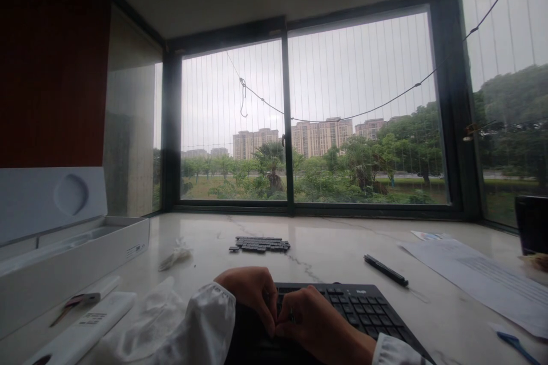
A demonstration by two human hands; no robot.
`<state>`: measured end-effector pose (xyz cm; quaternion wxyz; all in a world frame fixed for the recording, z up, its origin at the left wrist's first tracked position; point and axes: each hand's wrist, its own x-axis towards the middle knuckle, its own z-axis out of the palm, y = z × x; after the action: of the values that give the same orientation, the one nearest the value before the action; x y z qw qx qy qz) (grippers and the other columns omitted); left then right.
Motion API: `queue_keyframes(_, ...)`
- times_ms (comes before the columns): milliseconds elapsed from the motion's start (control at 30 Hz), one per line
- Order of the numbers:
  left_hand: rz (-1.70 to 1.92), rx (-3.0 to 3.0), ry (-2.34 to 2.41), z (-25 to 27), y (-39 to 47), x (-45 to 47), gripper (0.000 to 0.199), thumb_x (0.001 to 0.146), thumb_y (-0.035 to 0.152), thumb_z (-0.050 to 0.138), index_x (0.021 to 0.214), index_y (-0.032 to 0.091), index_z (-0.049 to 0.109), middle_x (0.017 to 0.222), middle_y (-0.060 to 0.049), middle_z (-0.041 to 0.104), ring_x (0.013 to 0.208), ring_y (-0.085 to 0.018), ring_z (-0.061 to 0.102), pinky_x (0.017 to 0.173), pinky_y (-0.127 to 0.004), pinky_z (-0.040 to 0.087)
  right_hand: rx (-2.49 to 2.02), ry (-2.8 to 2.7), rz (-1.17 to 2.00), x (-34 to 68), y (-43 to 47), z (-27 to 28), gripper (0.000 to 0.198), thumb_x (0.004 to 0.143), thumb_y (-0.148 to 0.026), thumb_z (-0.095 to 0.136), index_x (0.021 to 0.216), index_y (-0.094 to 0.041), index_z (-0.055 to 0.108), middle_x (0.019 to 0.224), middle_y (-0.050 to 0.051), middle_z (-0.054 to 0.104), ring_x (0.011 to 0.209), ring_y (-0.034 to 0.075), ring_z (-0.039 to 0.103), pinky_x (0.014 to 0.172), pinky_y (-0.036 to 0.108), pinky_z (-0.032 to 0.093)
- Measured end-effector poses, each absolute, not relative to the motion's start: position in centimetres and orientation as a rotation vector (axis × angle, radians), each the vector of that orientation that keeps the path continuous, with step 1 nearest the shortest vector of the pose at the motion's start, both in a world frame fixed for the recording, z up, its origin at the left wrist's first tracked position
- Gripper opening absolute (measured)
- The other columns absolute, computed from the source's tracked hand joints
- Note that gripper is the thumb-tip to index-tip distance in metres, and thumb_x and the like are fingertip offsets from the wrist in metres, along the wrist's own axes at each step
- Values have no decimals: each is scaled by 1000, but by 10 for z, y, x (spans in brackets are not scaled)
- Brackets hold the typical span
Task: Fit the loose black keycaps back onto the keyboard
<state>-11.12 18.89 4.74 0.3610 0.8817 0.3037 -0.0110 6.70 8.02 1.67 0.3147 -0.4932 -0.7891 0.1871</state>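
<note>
A black keyboard lies on the marble-patterned sill in front of me, its number pad showing on the right. My left hand bends over its left part, thumb and fingers drawn together in a pinch. Against those fingertips my right hand is also pinched, low over the keys. What the fingers hold, if anything, is hidden between them. Beyond the keyboard, several loose dark keycaps are laid out close together in rows.
At left stand an open white box, a white device and keys. Crumpled clear plastic lies by my left sleeve. To the right are a black pen, printed paper and a blue-handled tool. Windows close off the back.
</note>
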Motion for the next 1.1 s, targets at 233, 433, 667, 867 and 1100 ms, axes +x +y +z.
queue_keyframes(233,-35,2266,795,49,186,-110,44,39,49,88,72,23,76,67,5,68,63,-11,55,57,-20,39,-1308,-2082,502,67,79,19,14,73,-32,73,76,-19,75,73,-1,73,66,13,64,59,20,39)
queue_keyframes(433,-30,2249,809,53,182,-110,43,39,48,89,71,23,76,67,5,68,66,-12,56,61,-20,41,-1307,-2096,499,66,77,23,11,73,-30,73,77,-20,76,73,-1,73,66,12,63,60,19,38)
queue_keyframes(667,-31,2249,809,50,186,-111,44,38,49,89,72,23,76,70,4,70,67,-12,56,60,-21,41,-1323,-2099,485,66,77,24,12,72,-31,73,77,-20,76,71,-1,73,65,12,63,57,19,37)
queue_keyframes(867,-33,2262,803,46,189,-112,42,39,47,89,71,23,75,71,4,70,67,-12,56,59,-20,40,-1322,-2107,480,67,84,16,11,72,-30,73,76,-20,76,74,0,75,68,14,66,56,18,37)
queue_keyframes(1100,-33,2265,815,47,188,-111,44,39,49,88,72,22,75,71,4,71,66,-12,56,60,-20,41,-1314,-2109,467,68,87,11,10,71,-28,73,77,-20,76,75,0,75,68,14,67,57,18,37)
